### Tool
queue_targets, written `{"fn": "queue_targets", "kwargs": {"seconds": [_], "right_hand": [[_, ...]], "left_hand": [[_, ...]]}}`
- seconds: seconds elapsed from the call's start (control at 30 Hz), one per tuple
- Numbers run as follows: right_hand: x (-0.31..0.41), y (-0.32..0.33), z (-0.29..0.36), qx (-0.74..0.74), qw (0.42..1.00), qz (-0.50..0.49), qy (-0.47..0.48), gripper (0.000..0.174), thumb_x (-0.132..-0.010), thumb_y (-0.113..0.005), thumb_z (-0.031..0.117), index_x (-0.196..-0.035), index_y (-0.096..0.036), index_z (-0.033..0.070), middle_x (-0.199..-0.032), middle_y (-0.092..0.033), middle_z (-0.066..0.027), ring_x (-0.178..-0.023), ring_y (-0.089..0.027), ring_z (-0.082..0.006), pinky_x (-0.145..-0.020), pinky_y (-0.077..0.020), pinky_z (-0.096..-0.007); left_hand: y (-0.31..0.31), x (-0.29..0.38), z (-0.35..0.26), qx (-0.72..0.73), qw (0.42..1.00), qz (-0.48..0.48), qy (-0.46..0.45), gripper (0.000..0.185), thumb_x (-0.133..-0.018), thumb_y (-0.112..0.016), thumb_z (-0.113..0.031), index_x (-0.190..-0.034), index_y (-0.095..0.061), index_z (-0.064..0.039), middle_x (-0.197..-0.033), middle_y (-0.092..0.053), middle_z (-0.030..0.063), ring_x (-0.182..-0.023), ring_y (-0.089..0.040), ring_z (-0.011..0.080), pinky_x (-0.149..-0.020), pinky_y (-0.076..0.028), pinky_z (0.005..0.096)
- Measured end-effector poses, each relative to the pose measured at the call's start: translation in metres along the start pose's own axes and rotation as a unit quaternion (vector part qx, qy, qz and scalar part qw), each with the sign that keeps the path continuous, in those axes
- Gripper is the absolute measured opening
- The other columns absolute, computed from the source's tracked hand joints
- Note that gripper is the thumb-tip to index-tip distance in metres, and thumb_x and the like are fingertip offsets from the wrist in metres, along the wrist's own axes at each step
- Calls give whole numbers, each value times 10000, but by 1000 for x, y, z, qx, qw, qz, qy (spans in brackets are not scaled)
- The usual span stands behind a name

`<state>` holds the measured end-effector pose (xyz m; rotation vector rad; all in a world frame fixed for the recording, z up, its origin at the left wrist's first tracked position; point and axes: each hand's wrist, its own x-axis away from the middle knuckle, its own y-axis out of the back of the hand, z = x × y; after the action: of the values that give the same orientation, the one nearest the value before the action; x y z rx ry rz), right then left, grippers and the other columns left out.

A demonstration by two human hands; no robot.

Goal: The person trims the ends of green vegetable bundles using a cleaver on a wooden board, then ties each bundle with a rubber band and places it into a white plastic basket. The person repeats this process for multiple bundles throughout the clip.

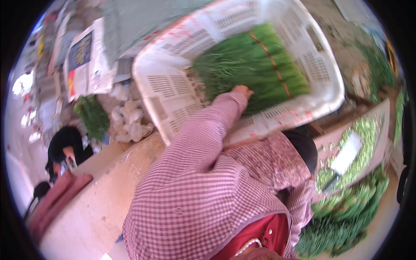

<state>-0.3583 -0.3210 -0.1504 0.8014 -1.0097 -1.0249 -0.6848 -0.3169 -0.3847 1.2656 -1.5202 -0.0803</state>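
Observation:
My left hand (243, 91), in a pink checked sleeve, reaches into a white plastic crate (334, 94) with slotted walls. It touches the near edge of a mass of green chives (234, 65) lying in the crate. An orange-red band (271, 61) crosses the paler stem ends. Blur hides whether the fingers grip the leaves or only rest on them. My right hand is out of view; its sleeve (302, 201) hangs at my right side.
At right, a cleaver (347, 152) lies among chopped green pieces (367, 136) on a board (383, 113). More chives (338, 224) lie below it. At left are crumpled plastic bags (128, 120), another green bunch (92, 113), a printed sack (92, 65) and a person in black (66, 143).

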Motion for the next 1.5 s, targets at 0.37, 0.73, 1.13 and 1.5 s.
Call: {"fn": "queue_targets", "kwargs": {"seconds": [0.37,0.73,1.13,1.5], "right_hand": [[53,19,-38,-1,1000,-1,4,361,-1033,-486,196,-1339,-575,26,-1147,-678,-150,-929,-682,-228,-842,-537,-355],[127,52,-39,-35,999,-10,10,373,-1046,-458,198,-1359,-558,22,-1180,-663,-153,-934,-674,-224,-841,-532,-354],[148,66,-23,-65,996,-47,39,385,-1061,-428,200,-1381,-539,16,-1216,-646,-156,-940,-664,-220,-839,-527,-353],[155,129,10,-177,971,-150,49,397,-1075,-401,202,-1401,-522,12,-1249,-630,-159,-945,-656,-216,-838,-523,-352]], "left_hand": [[31,5,-29,-112,984,132,-32,342,-933,-615,-102,-1270,-633,-51,-1293,-618,158,-1116,-650,334,-875,-555,472],[56,53,4,346,934,-69,63,308,-862,-712,-295,-1021,-733,-33,-939,-722,158,-853,-701,276,-791,-558,407],[242,229,260,282,736,-585,193,305,-866,-661,-344,-968,-729,-64,-950,-726,186,-897,-703,321,-826,-536,429],[252,262,138,174,800,-573,25,635,-829,-738,-163,-1389,-460,-55,-1361,-531,215,-1285,-496,391,-1090,-409,460]]}}
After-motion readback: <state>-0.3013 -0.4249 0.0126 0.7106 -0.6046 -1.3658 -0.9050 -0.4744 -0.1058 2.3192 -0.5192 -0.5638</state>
